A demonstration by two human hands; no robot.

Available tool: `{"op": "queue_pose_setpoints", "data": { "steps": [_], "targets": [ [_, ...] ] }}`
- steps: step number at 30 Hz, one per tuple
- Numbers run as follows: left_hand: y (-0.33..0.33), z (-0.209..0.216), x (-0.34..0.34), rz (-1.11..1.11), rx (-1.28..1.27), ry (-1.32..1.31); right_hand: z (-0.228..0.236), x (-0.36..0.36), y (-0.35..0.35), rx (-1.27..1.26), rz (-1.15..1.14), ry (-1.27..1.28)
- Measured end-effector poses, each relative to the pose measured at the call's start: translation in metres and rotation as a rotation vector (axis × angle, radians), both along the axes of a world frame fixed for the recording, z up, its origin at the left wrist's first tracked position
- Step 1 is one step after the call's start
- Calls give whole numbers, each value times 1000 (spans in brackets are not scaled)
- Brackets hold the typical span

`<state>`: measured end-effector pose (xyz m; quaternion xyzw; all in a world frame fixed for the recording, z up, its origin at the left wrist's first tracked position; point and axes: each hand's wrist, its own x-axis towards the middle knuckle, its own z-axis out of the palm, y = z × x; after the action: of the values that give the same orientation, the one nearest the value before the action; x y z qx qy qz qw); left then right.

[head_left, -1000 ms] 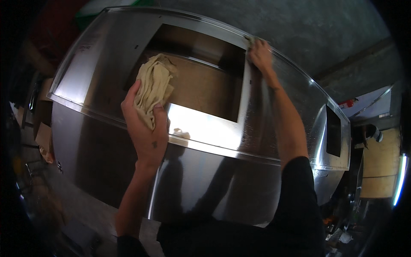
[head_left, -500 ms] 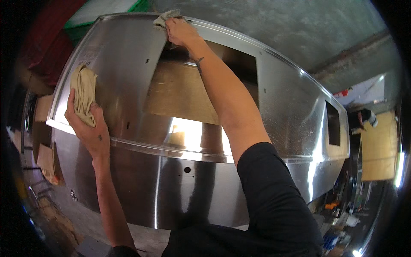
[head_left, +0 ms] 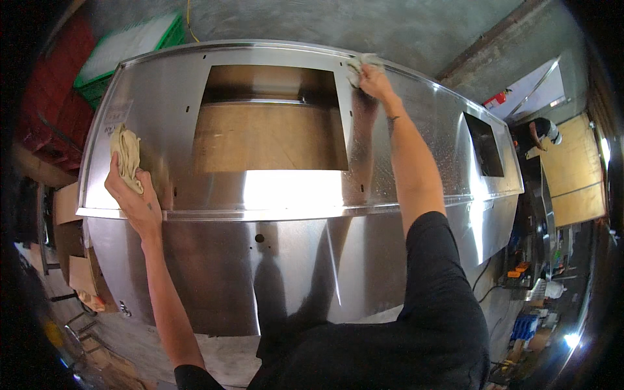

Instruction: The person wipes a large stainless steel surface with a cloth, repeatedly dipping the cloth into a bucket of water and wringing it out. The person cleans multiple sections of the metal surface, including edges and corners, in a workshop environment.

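Observation:
A long stainless steel unit (head_left: 279, 266) stretches across in front of me, with a large rectangular cutout (head_left: 273, 136) in its top and a smaller opening (head_left: 484, 144) toward its right end. My left hand (head_left: 138, 198) is closed round a folded beige cloth (head_left: 127, 155) over the left part of the top. At the far edge, right of the large cutout, my right hand (head_left: 377, 83) presses a pale cloth (head_left: 363, 65) against the metal. Its fingers are partly hidden by the cloth and the hand's back. Fine droplets or specks show on the surface right of the cutout.
A green crate (head_left: 130, 55) and red crates (head_left: 62, 84) stand at the far left, cardboard boxes (head_left: 88, 279) nearer. A grey wall (head_left: 312, 19) rises behind the unit. On the right, another person (head_left: 539, 133) bends by a wooden board (head_left: 572, 169).
My right hand has slid its cloth rightward along the far edge, from the cutout's left corner to beyond its right one. My left hand keeps its cloth at nearly the same spot.

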<state>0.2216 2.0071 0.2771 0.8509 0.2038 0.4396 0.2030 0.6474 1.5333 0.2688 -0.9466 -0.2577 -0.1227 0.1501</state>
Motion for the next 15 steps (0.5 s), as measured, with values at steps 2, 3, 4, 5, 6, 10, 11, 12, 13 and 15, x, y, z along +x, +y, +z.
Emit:
{"op": "queue_pose_setpoints", "data": {
  "steps": [2, 3, 4, 5, 6, 10, 11, 12, 13, 15],
  "targets": [
    [4, 3, -5, -11, 13, 58, -17, -31, 23, 93, 81, -78],
    [7, 1, -6, -24, 50, 50, -20, -48, 23, 139, 184, -104],
    [11, -1, -5, -30, 84, 40, -21, -69, 22, 116, 237, -47],
    [12, -6, -2, -44, 109, 28, -26, -95, 14, 157, 306, -65],
    [20, -7, -13, -14, 122, 45, -22, -133, 27, 143, 322, 29],
    [34, -13, -17, 1, 130, 55, 6, -260, -5, 66, 459, 291],
    [33, -11, -16, -7, 130, 61, 16, -272, -24, 64, 485, 305],
    [28, -10, -14, -12, 78, 71, 26, -282, -49, 60, 509, 322],
    [30, -11, -13, -28, 125, 63, 36, -288, -74, 60, 544, 341],
    [44, -19, -16, -37, 218, 60, 50, -291, -121, -9, 340, 450]
  ]
}}
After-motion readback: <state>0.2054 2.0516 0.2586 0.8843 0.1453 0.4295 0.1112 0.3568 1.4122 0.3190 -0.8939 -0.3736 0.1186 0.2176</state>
